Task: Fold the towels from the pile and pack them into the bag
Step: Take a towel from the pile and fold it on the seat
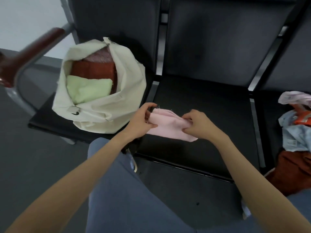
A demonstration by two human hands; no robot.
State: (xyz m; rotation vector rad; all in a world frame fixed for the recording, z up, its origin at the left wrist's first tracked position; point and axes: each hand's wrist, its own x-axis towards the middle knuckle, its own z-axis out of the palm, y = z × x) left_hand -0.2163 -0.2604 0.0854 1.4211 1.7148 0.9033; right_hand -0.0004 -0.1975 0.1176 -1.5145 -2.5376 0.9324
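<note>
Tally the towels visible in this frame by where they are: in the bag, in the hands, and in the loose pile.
In the cream canvas bag: 3 (light green folded towel, rust-red towel, pinkish towel at the back).
Held by the left hand and right hand: 1 pale pink towel.
Loose pile on the right seat: at least 4; exact count unclear.
Total: at least 8.

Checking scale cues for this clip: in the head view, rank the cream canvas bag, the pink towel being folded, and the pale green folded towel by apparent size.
1. Cream canvas bag, clearly largest.
2. Pink towel on the black seat and pale green folded towel inside the bag look alike; both hands cover the pink one's ends, so I won't rank them.
</note>
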